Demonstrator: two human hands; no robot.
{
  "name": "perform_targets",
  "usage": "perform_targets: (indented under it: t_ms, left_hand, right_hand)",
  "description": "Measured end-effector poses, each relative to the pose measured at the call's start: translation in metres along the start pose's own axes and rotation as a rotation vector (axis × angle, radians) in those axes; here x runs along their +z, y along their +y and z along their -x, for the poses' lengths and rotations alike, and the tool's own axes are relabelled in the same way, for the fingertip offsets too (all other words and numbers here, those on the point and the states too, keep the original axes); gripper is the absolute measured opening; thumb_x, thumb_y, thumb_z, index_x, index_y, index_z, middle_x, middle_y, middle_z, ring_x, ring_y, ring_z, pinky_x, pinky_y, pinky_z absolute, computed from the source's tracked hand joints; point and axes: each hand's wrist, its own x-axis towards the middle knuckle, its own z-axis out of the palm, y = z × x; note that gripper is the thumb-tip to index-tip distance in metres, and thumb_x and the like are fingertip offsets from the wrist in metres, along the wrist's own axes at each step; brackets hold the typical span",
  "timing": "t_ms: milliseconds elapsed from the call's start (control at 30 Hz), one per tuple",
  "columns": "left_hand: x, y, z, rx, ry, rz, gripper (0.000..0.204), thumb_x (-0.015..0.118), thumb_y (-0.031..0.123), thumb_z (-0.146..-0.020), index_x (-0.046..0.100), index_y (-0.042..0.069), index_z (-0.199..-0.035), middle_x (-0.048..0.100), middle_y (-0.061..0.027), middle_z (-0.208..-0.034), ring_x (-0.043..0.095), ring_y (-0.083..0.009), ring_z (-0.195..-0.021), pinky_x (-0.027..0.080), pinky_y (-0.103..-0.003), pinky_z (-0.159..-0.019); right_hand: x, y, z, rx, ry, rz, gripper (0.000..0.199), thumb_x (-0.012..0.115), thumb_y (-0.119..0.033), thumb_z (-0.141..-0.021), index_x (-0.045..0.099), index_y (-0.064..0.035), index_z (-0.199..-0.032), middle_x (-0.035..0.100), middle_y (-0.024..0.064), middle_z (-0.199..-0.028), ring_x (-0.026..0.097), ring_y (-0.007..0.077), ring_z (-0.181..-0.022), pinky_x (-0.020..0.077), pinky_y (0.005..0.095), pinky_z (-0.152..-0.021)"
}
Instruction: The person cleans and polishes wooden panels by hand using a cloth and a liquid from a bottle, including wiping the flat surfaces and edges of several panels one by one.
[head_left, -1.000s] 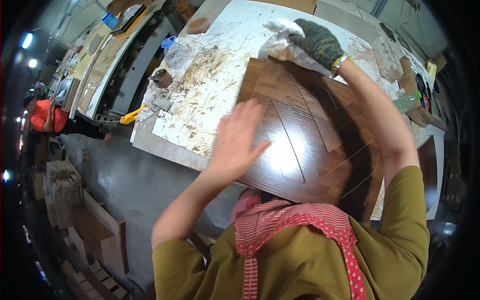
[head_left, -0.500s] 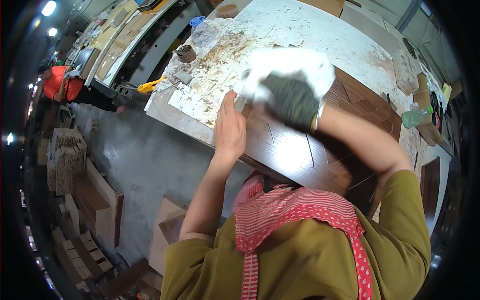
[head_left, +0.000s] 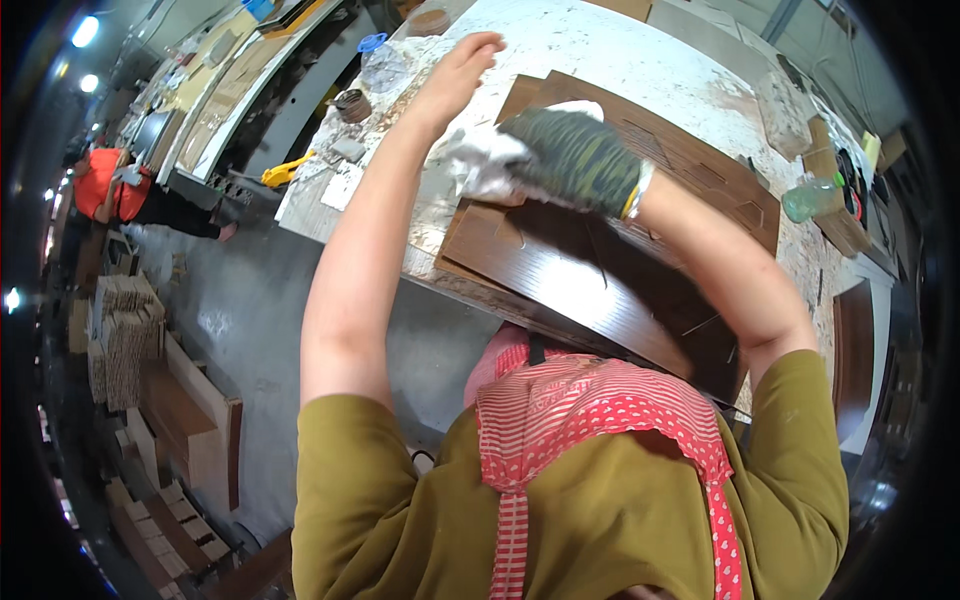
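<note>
So my gloved right hand (head_left: pixel 580 160) had dragged the white rag (head_left: pixel 480 165), bunched tight in its grip, back across the dark wood panel (head_left: pixel 590 280) on the workbench (head_left: pixel 640 50). My bare left hand (head_left: pixel 455 75), open and holding nothing, had slid up past the panel's far corner, so wiping looked well underway.

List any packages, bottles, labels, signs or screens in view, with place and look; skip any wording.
Clear plastic bottle, blue cap: lying on the workbench's far left part, beyond the left hand.
Green plastic bottle: on its side at the bench's right edge.
Small dark round jar: near the bench's left edge.
No signs or screens show.
</note>
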Motion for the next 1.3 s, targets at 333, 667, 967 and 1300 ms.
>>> perform_targets:
  t_ms: [333,667,967,1300]
  left_hand:
    - [0.101,-0.041,-0.046,0.004,-0.498,-1.004,0.067,0.033,0.055,-0.100,0.025,0.019,-0.156,0.013,-0.0058,-0.165,0.011,-0.0318,-0.151,0.017,-0.052,-0.118]
    - [0.102,-0.067,-0.041,0.168,-0.325,-1.012,0.056,0.040,0.048,-0.100,0.040,0.019,-0.149,0.031,-0.0046,-0.158,0.027,-0.0306,-0.145,0.028,-0.052,-0.113]
    - [0.093,-0.067,-0.030,0.192,-0.292,-0.978,0.056,0.038,0.046,-0.102,0.038,0.016,-0.149,0.030,-0.0079,-0.158,0.025,-0.0338,-0.145,0.028,-0.052,-0.114]
    - [0.265,0.080,-0.005,0.333,-0.604,-0.088,0.057,0.055,0.033,-0.099,0.039,0.005,-0.147,0.043,-0.0179,-0.150,0.039,-0.0297,-0.140,0.032,-0.040,-0.115]
  right_hand:
    - [0.024,-0.063,0.059,0.061,0.030,0.004,0.034,0.070,-0.027,-0.079,0.060,-0.0032,-0.101,0.064,0.0171,-0.094,0.066,0.0351,-0.085,0.0516,0.0444,-0.074]
    - [-0.059,-0.041,0.105,0.219,0.239,0.207,0.044,0.069,-0.026,-0.077,0.060,-0.0044,-0.114,0.064,0.0147,-0.104,0.063,0.0288,-0.096,0.0530,0.0418,-0.078]
    - [-0.114,-0.047,0.285,0.801,0.018,0.629,0.029,0.059,-0.020,-0.088,0.063,-0.0044,-0.113,0.064,0.0172,-0.109,0.064,0.0327,-0.097,0.0513,0.0423,-0.087]
    - [-0.157,-0.073,0.353,1.098,1.347,-0.919,0.045,0.062,-0.024,-0.097,0.053,-0.0003,-0.134,0.065,0.0115,-0.122,0.064,0.0202,-0.106,0.0514,0.0333,-0.096]
